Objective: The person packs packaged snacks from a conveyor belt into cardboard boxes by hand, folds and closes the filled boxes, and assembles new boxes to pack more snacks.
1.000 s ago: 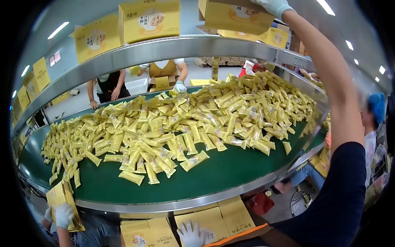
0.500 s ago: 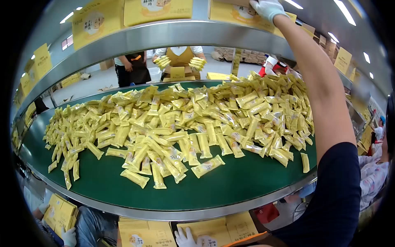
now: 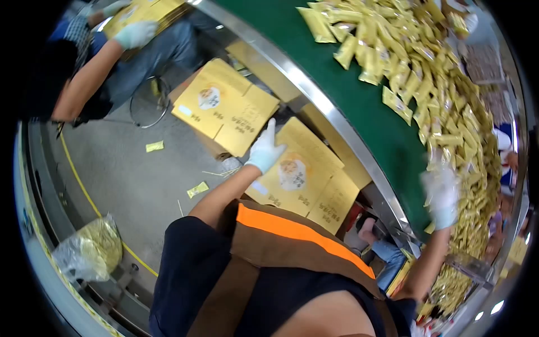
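My left hand (image 3: 266,150), in a white glove, rests at the edge of a flat yellow printed carton (image 3: 269,182) in front of my apron, its fingers stretched out and thumb spread. Another stack of flat yellow cartons (image 3: 216,104) lies just beyond those fingers. Over the right part of the green conveyor belt (image 3: 348,106), my gloved right hand (image 3: 442,194) is at the heap of yellow wrapped snack packets (image 3: 457,140). Motion smears its fingers, so whether it holds a packet cannot be made out.
A metal rail (image 3: 314,90) edges the belt. At upper left, a co-worker's gloved hand (image 3: 136,35) is on a carton stack. Loose packets (image 3: 154,146) lie on the grey floor, and a clear plastic bag (image 3: 92,250) with yellow contents sits at lower left.
My view has swung down and turned. My right hand has come down from the cartons on the upper shelf to the packet heap. My left hand remains at the cartons before me.
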Demonstrator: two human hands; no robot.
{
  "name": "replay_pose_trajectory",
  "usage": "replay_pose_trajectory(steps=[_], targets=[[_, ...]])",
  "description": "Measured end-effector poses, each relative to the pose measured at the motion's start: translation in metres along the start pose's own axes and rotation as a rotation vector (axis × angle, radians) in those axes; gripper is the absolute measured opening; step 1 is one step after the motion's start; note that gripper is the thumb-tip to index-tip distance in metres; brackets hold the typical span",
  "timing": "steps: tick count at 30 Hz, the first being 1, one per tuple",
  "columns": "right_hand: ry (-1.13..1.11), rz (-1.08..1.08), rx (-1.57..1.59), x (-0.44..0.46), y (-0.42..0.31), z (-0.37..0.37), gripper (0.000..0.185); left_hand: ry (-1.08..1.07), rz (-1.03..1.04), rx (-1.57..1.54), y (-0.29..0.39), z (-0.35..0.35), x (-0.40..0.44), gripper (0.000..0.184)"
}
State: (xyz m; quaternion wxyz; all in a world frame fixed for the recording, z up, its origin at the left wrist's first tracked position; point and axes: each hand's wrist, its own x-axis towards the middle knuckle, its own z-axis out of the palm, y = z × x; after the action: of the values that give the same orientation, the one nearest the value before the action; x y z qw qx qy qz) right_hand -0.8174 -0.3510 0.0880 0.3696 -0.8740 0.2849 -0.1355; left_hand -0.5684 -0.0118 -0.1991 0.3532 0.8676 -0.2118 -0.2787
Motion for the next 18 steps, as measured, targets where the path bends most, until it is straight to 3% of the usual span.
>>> replay_pose_trajectory(steps=[1,2,3,4,6,8,10,12,16,17,18], targets=[[-0.235,-0.089,-0.410,-0.042,-0.026,0.071,0.036,-0.036,0.080,-0.123,-0.011,-0.003,0.011,0.069],[-0.195,0.263,-0.110,-0.072,-0.002,0.117,0.037,-0.088,0.154,-0.247,-0.022,-0.004,0.010,0.060],[-0.030,-0.084,-0.319,-0.096,0.041,0.148,0.038,-0.153,0.141,-0.356,-0.023,-0.012,0.006,0.052],[0.253,-0.035,-0.488,-0.123,0.069,0.172,0.051,-0.217,0.141,-0.461,-0.017,-0.026,0.002,0.045],[0.523,0.281,-0.684,-0.160,0.091,0.208,0.067,-0.267,0.158,-0.611,-0.016,-0.051,-0.019,0.044],[0.608,0.371,-0.465,-0.168,0.082,0.225,0.088,-0.291,0.187,-0.704,-0.019,-0.066,-0.035,0.044],[0.547,0.493,-0.203,-0.178,0.085,0.243,0.080,-0.290,0.211,-0.765,-0.026,-0.076,-0.047,0.044],[0.261,0.709,0.209,-0.189,0.122,0.267,0.078,-0.285,0.142,-0.849,-0.033,-0.083,-0.058,0.044],[0.201,0.817,0.664,-0.165,0.093,0.272,0.070,-0.224,0.093,-0.968,-0.053,-0.090,-0.069,0.043],[0.128,0.652,0.663,-0.170,0.138,0.285,0.062,-0.203,0.080,-0.977,-0.053,-0.097,-0.071,0.043],[-0.049,0.734,0.789,-0.161,0.114,0.285,0.052,-0.182,0.068,-0.986,-0.055,-0.104,-0.071,0.043]])
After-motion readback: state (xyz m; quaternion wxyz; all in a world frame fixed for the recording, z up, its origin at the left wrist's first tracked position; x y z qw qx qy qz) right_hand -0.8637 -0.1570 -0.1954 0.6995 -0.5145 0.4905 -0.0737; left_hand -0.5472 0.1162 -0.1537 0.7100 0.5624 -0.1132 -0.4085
